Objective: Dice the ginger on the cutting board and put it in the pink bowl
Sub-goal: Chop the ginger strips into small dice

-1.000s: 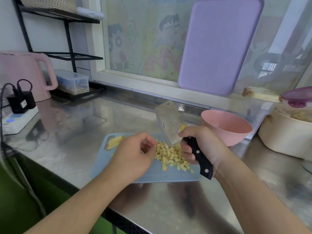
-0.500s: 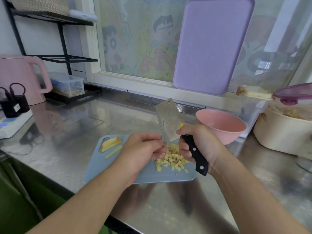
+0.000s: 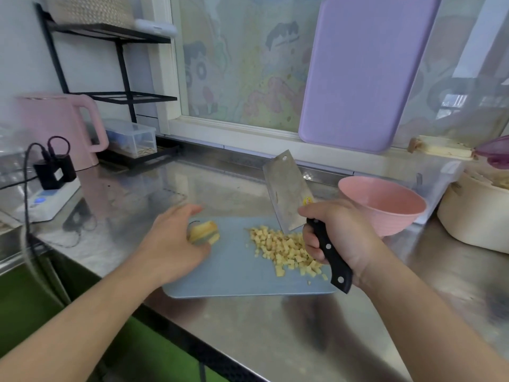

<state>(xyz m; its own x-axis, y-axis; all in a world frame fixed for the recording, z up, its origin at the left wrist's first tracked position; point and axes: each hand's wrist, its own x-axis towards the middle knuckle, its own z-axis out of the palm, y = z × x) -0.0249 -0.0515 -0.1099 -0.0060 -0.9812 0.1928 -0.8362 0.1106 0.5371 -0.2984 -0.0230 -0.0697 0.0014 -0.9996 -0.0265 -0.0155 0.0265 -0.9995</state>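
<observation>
Small pale ginger cubes (image 3: 286, 248)

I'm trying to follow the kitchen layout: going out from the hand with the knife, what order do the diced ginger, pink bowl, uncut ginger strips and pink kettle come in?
From the right hand:
1. Diced ginger, on the board right beside it.
2. Pink bowl, just behind and to the right.
3. Uncut ginger strips, across the board at the left hand.
4. Pink kettle, far left by the wall.
</observation>
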